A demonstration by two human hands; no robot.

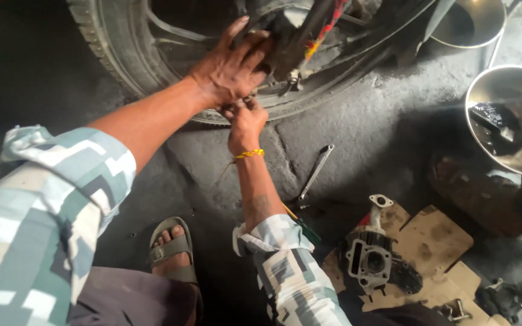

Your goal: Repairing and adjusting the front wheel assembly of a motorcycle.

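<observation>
A person's left hand (pixel 232 66) lies spread, fingers splayed wide, flat against the dark parts at the hub of a wheel (pixel 129 55); it grips nothing that can be made out, only presses there; the right hand (pixel 246 121), a yellow thread at its wrist, is bunched just beneath it, thumb and fingertips pinched together on some small fitting too hidden to name, at the lower edge of the rim. The wheel stands upright at the top of the view, its tyre resting on grimy concrete, its hub up and away from the person, straight ahead of both forearms; the right hand is the one on the fitting, the left just above and touching it. A long spanner (pixel 315 172) lies on the floor to the right of the right forearm, well apart from the hands, its length running from the wheel down towards the person. Further right an engine block (pixel 371 261) sits on stained cardboard (pixel 431 241); two metal bowls (pixel 509 115) stand beyond; a sandalled foot (pixel 172 249) rests between the camouflage sleeves.
</observation>
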